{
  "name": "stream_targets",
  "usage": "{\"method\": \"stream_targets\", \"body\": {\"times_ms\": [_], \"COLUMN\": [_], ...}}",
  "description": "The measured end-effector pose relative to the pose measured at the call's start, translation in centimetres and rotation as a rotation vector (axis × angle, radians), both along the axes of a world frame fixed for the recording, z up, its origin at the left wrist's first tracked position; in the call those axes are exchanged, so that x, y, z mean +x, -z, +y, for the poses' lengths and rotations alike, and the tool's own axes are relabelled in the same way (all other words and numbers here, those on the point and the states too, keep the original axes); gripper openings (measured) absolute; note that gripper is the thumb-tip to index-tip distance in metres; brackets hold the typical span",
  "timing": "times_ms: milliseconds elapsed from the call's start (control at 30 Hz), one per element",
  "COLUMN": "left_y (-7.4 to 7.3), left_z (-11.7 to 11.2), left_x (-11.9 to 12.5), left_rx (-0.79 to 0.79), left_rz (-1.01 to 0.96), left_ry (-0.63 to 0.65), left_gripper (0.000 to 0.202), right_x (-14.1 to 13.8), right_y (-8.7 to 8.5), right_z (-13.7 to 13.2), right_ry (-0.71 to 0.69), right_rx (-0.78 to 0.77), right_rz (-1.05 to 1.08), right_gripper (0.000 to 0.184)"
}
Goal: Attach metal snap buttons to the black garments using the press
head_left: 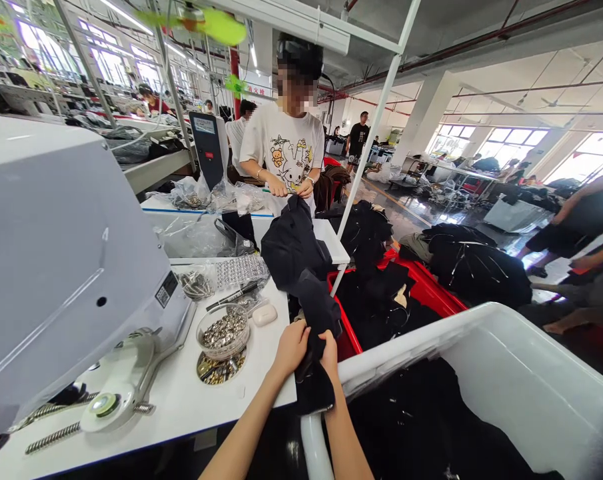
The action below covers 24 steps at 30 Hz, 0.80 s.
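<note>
1. The flat white table (181,407) ends beside the left hand's grip (292,345); past that edge stands the deep white plastic bin (526,367). Bare tabletop separates the left forearm from the round clear plastic dish (226,354).
2. The soft black cloth garment (320,307) lies between both hands at the table's edge; the left grip and the right hand's grip (328,357) are clamped on it.
3. It looks matte, creased and bunched, its lower end hanging.

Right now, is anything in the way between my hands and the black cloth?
Nothing visible: your left hand and right hand are both already on the black cloth, beside the table.
</note>
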<state>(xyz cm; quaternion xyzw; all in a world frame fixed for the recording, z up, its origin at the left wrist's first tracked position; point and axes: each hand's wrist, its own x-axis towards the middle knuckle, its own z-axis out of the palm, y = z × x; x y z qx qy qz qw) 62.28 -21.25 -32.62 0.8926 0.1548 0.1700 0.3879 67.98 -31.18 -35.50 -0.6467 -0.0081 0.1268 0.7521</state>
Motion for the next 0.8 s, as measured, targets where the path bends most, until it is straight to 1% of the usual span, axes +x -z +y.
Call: {"method": "stream_targets", "body": {"times_ms": [100, 167, 267, 333, 400, 600, 800], "left_y": [0.0, 0.0, -0.1, -0.1, -0.2, -0.1, 0.1], "left_z": [0.0, 0.0, 0.0, 0.0, 0.0, 0.0, 0.0], "left_x": [0.0, 0.0, 0.0, 0.0, 0.0, 0.0, 0.0], "left_rx": [0.002, 0.001, 0.001, 0.0, 0.0, 0.002, 0.004], "left_rz": [0.004, 0.01, 0.017, 0.018, 0.018, 0.016, -0.004], "left_ry": [0.002, -0.003, -0.007, -0.005, -0.002, -0.01, -0.011], "left_gripper": [0.022, 0.022, 0.022, 0.022, 0.022, 0.021, 0.022], "right_x": [0.0, -0.1, -0.6, -0.8, -0.8, -0.2, -0.1], "right_y": [-0.2, -0.4, -0.8, -0.9, -0.9, -0.3, -0.2], "right_z": [0.1, -0.2, -0.7, -0.9, -0.9, -0.2, 0.3], "right_ry": [-0.004, -0.009, -0.028, -0.042, -0.042, -0.014, 0.007], "right_rx": [-0.019, -0.025, -0.045, -0.063, -0.067, -0.04, -0.017], "right_rz": [0.047, 0.042, -0.074, -0.147, -0.137, -0.02, 0.02], "right_gripper": [0.016, 0.014, 0.006, 0.003, 0.004, 0.021, 0.024]}}
